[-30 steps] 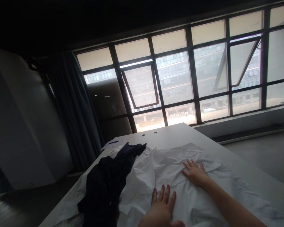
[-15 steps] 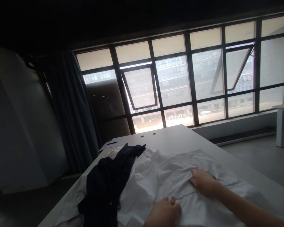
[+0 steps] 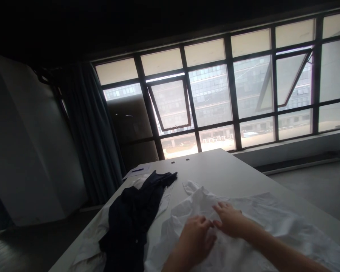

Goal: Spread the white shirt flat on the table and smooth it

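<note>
1. A white garment (image 3: 243, 226) is lying crumpled across the near right part of the pale worktop (image 3: 221, 170), its cloth creasing into soft ridges and one small flap (image 3: 190, 186) sticking up at its far edge.
2. The left hand (image 3: 197, 238) is resting on the white garment, its fingers (image 3: 204, 223) curling narrowly; whether they are pinching the cloth is hard to tell in the dim light.
3. The right hand (image 3: 228, 221) is pressing on the same cloth just beside the left, fingers loosely spread and nearly flat.
4. A dark garment (image 3: 133, 215) is sprawling to the left, draping over another white cloth (image 3: 90, 245).
5. A sheet with a pen (image 3: 137, 170) is sitting at the far corner.
</note>
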Tool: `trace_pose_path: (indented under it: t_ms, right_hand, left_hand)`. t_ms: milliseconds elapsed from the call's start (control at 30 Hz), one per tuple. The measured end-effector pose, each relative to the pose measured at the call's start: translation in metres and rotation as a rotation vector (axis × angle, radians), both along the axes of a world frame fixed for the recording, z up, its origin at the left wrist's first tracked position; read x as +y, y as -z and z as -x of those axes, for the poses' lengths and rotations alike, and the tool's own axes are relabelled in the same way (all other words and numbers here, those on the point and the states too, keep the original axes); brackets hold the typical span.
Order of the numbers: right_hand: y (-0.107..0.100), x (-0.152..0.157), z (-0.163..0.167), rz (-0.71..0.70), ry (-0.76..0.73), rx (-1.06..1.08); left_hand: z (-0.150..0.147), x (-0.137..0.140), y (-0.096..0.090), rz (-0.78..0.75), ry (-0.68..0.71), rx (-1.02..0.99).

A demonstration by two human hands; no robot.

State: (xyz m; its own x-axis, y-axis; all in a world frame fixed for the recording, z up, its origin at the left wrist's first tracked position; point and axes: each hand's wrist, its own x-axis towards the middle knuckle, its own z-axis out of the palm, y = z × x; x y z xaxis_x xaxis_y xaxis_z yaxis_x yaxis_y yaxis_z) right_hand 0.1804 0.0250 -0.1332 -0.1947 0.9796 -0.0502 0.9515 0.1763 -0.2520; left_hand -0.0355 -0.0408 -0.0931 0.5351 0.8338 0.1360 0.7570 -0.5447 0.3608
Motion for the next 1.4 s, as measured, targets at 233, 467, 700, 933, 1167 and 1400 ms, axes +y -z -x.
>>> trace_pose_path:
  t_ms: [233,467,700,933,1167,1400]
  right_hand:
    - [0.052,0.055,0.019,-0.106,0.094,-0.029]
    - [0.063,0.089,-0.006,-0.108,0.109,0.004]
    - [0.064,0.084,-0.011,-0.105,0.114,-0.013]
    - [0.061,0.081,-0.015,-0.026,0.085,0.006]
    - [0.068,0.088,-0.015,-0.074,0.103,0.008]
    - [0.068,0.099,-0.013,-0.084,0.138,-0.013]
  left_hand:
    - [0.074,0.057,0.039,-0.251,-0.469,0.231]
    - [0.106,0.076,0.047,-0.096,-0.698,0.255]
    - [0.118,0.083,0.024,0.042,-0.73,0.205]
    - [0.155,0.073,0.007,0.235,-0.675,0.131]
    - [0.176,0.075,0.001,0.335,-0.688,0.016]
    - [0.157,0.087,0.024,0.265,-0.78,0.05]
